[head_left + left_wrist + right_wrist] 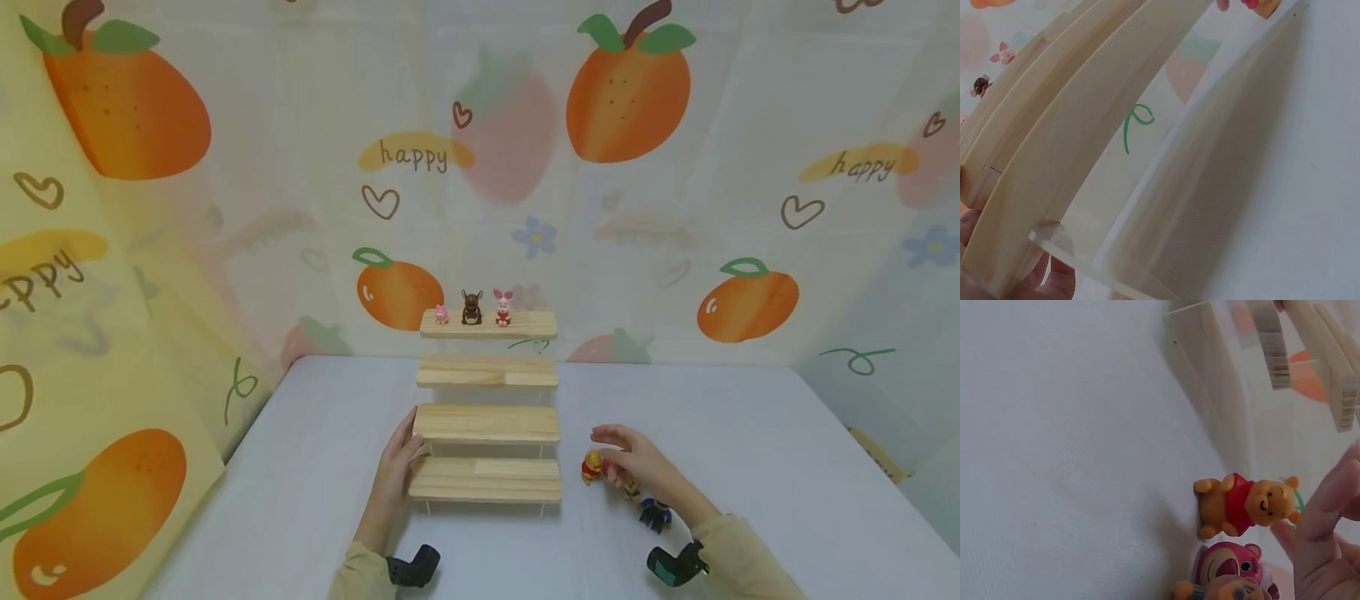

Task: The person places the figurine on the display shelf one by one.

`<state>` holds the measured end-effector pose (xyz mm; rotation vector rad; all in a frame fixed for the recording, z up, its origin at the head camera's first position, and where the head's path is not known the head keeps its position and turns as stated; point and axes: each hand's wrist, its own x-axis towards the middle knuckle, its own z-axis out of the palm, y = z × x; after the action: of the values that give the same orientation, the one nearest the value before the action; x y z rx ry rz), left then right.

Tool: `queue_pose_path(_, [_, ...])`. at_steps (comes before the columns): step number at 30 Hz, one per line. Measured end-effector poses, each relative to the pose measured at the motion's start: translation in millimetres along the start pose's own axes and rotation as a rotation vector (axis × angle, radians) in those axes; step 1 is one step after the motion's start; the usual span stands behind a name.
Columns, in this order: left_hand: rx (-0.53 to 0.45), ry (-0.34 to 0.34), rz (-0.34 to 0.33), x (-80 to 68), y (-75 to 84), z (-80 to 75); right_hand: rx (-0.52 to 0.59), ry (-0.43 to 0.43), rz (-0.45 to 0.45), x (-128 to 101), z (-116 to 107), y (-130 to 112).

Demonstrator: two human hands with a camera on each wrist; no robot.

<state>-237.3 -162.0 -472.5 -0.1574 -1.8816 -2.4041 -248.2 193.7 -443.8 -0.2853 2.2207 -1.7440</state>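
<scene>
A tiered wooden display shelf [487, 423] stands mid-table on clear supports. My left hand [397, 458] holds its left side, with fingertips [1060, 278] showing under a board. On the right, my right hand [637, 462] hovers over a row of figurines with thumb and fingers apart. Nearest to it is a yellow bear figurine in a red shirt [1244, 506], upright on the table; a fingertip is close to its head, contact unclear. Beside that stand a pink bear figurine [1229, 559], an orange figurine [1229, 589] partly cut off, and a dark blue figurine [656, 515].
On the top board stand a small pink figurine [441, 314], a brown eared figurine [472, 308] and a pink piglet figurine [503, 307]. The white table [315, 433] ends at a fruit-printed cloth backdrop [300, 125]. Black wrist cameras [415, 566] are strapped to both wrists.
</scene>
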Motion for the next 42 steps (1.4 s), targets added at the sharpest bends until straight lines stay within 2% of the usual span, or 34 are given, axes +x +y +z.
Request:
queue_pose_path(6, [-0.017,0.016,-0.003,1.5,-0.8,-0.1,-0.017,-0.063,0.050,0,2,2])
queue_pose_path(13, [-0.037,0.003,0.000,3.5,-1.8,2.1,-0.083,-0.117,0.076,-1,2,3])
queue_pose_path(17, [-0.034,0.001,-0.002,4.7,-1.3,3.4,-0.116,-0.105,0.084,0,2,4])
queue_pose_path(24, [-0.030,0.002,-0.002,5.1,-1.4,3.1,-0.144,-0.093,0.019,2,4,6])
queue_pose_path(33, [-0.067,-0.008,-0.008,3.7,-1.8,3.0,-0.150,-0.086,-0.010,3,2,12])
queue_pose_path(39, [0.001,0.007,-0.001,1.3,-3.6,-0.8,-0.168,-0.061,0.009,5,4,7])
queue_pose_path(42, [0.010,-0.003,0.013,0.5,-3.0,-2.0,-0.187,-0.040,-0.009,6,4,2])
